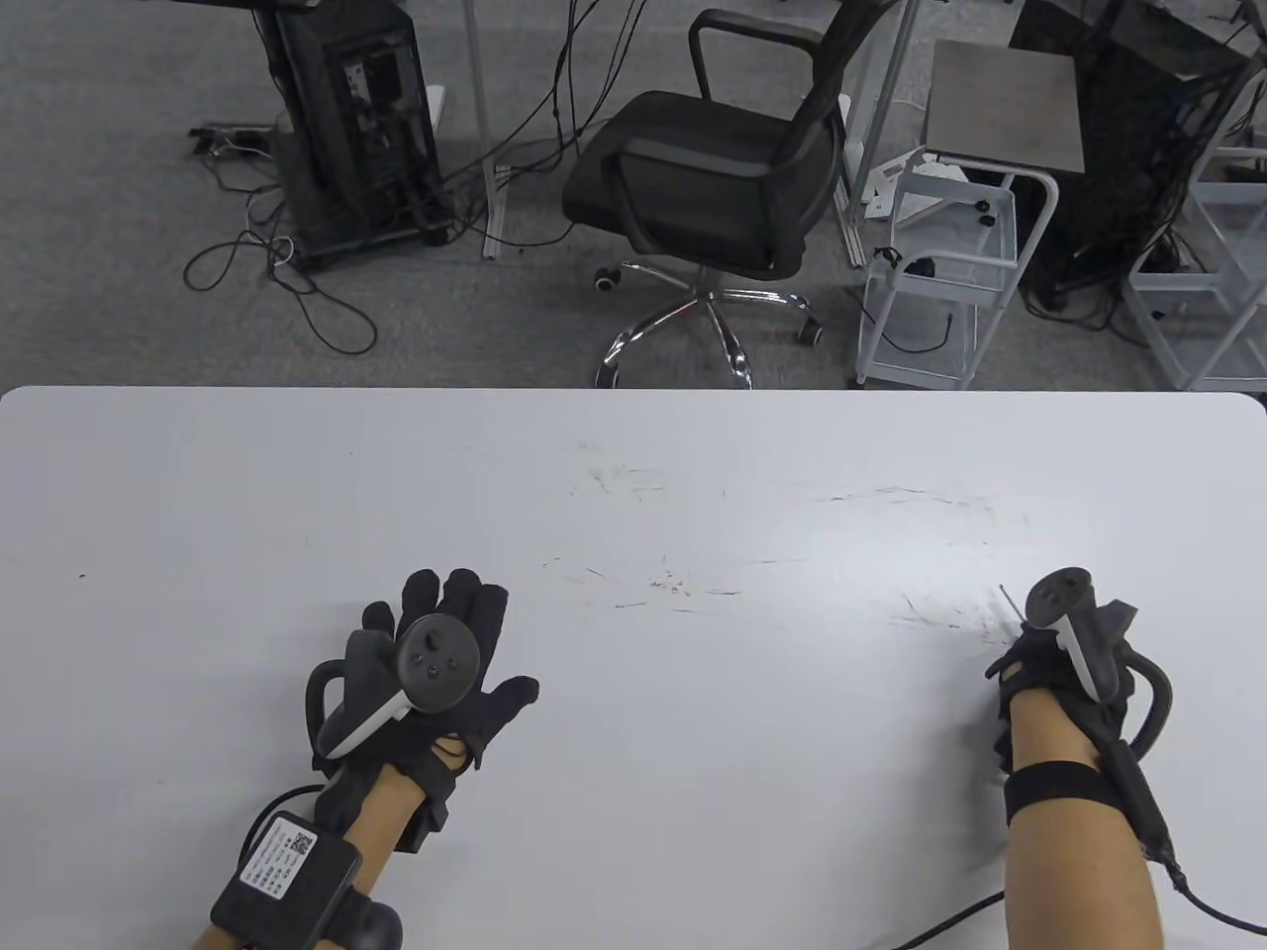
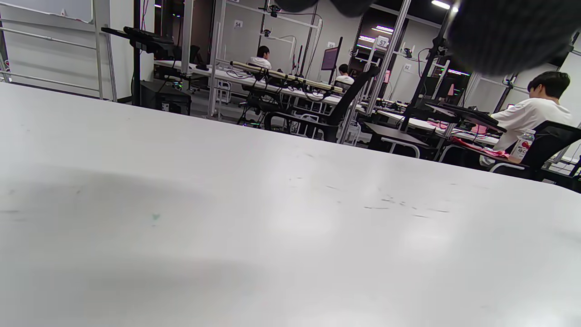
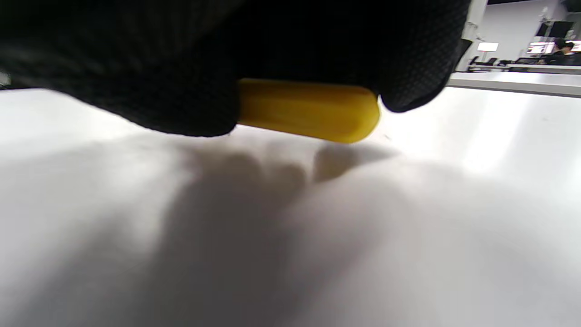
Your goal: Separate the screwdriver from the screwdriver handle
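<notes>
Yellow screwdriver handle (image 3: 308, 109) wrapped in the right hand (image 1: 1064, 663), fingers curled round it, blunt butt end poking out past the glove just above the white table (image 1: 633, 495). Thin metal shaft (image 1: 1010, 602) sticking out of the far side of that fist in the table view, slanting up and a little leftward, away from the body. Long axis therefore running roughly from the near right toward the far centre, tip end free and unheld. Whether shaft and handle are joined or already loosened: impossible to tell, junction hidden inside the glove.

Left hand (image 1: 431, 673) well apart on the other side of the table, palm down, fingers spread wide, holding nothing; only blurred fingertips at the top edge of its wrist view.

Likely hinge of the coming move: shaft lying on the left hand's side of the right fist, pointing partly toward the middle. Judged need: left hand across to pinch the bare metal, then a pull along that same slanted line while the right keeps the handle. Risk in a sideways tug: a thin shaft that bends or slips.
</notes>
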Tool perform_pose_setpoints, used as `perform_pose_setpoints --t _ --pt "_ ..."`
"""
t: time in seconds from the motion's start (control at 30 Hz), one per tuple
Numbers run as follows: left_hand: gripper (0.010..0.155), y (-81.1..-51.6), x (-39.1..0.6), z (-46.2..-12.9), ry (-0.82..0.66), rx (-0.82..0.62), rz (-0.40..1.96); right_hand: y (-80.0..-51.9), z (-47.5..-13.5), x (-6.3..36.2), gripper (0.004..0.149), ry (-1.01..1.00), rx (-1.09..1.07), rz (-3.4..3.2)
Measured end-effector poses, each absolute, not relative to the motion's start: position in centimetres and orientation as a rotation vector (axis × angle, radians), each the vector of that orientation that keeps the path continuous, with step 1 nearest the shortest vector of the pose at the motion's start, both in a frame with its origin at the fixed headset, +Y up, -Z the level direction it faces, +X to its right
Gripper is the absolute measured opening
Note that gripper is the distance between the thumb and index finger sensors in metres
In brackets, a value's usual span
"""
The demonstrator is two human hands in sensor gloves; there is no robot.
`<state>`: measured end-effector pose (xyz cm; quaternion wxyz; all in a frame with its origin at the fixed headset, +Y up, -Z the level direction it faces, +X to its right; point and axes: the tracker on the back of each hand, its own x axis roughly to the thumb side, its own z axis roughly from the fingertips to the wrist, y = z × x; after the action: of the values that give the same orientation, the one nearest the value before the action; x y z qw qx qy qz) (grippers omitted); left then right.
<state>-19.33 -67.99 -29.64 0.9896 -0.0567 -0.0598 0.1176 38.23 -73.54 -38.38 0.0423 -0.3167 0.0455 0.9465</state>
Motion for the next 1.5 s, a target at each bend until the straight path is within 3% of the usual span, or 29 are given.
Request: perform_pose_setpoints --t 0.27,0.67,1.1,1.5 --pt "0.09 -67.5 -19.4 -29.3 -0.125 -0.097 0.256 -69.3 -37.0 32.2 0.051 0.021 -0.571 2.926" --pt "0.089 -67.5 -17.4 -28.5 -0.201 -0.083 0.249 -64.6 -30.6 19.2 0.048 -0.03 0.133 2.769" --pt "0.075 -66.6 -12.4 -25.6 -0.4 0.089 0.225 -65.7 -25.6 11.2 0.049 -0.075 0.65 2.838" --pt "0.052 -67.2 -9.8 -24.5 -0.468 0.051 0.168 -65.9 -23.6 9.4 0.048 -0.179 0.767 2.874"
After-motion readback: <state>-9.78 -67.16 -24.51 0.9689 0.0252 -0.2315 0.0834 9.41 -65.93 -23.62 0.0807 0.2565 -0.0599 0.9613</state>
